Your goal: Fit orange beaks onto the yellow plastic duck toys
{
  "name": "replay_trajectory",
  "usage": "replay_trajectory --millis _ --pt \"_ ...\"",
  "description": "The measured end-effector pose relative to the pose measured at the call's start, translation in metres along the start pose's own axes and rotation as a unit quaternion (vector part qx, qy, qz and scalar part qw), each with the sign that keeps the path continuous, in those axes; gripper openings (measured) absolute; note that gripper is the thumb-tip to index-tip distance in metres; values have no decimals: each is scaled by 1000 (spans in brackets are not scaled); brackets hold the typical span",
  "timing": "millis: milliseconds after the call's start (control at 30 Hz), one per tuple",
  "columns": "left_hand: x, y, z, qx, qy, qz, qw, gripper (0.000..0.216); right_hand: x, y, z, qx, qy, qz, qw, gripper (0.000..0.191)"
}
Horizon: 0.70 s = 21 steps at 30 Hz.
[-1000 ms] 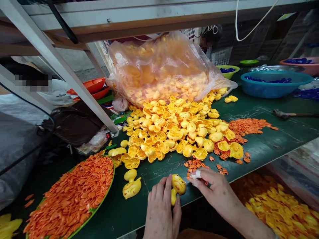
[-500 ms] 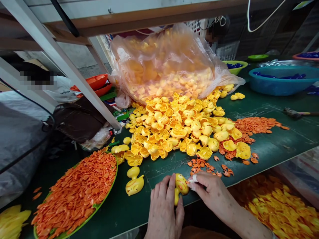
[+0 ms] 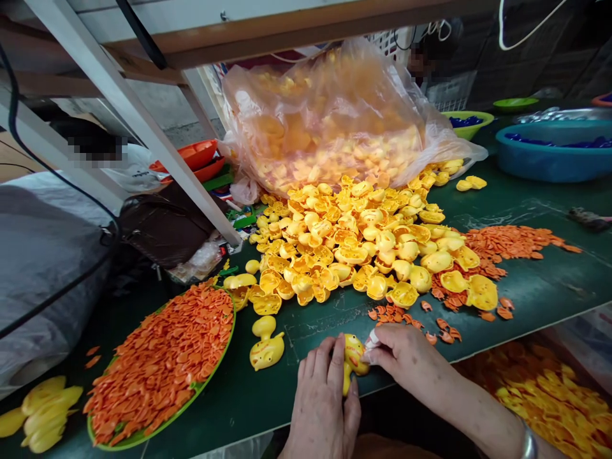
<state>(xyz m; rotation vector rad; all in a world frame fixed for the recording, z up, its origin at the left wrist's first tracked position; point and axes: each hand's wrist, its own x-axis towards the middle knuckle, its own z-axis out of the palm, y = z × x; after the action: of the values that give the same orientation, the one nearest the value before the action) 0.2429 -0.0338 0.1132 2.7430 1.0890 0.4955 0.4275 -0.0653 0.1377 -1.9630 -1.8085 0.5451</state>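
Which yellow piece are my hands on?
The yellow piece between your left hand and right hand. Both touch it; the lone piece to its left lies untouched on the table, and the heap sits farther back.

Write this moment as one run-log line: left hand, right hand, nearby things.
left hand: holds yellow toy piece | right hand: touches its edge | nearby: orange parts on green tray, pile of yellow parts

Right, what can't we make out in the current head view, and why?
All in the head view:
Yellow duck piece: left part covered by the left hand; red markings too small to read.
Anything pinched in the right hand: hidden by the hand itself.
Blue basin: right end cut off by the picture's edge.
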Motion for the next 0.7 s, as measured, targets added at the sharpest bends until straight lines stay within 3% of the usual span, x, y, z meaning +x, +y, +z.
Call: replay_trajectory --millis 133,267,467,700 --pt "1 2 -5 15 -21 14 1000 54 -5 1 5 -143 6 -97 985 15" --pt "1 3 -10 24 -43 19 999 55 -8 6 13 -185 15 -179 966 23" --pt "1 3 -6 37 -91 14 995 57 3 2 4 -129 -40 -200 970 28" --pt "1 1 0 0 -87 -17 996 56 5 -4 -6 -71 -92 -148 982 25"
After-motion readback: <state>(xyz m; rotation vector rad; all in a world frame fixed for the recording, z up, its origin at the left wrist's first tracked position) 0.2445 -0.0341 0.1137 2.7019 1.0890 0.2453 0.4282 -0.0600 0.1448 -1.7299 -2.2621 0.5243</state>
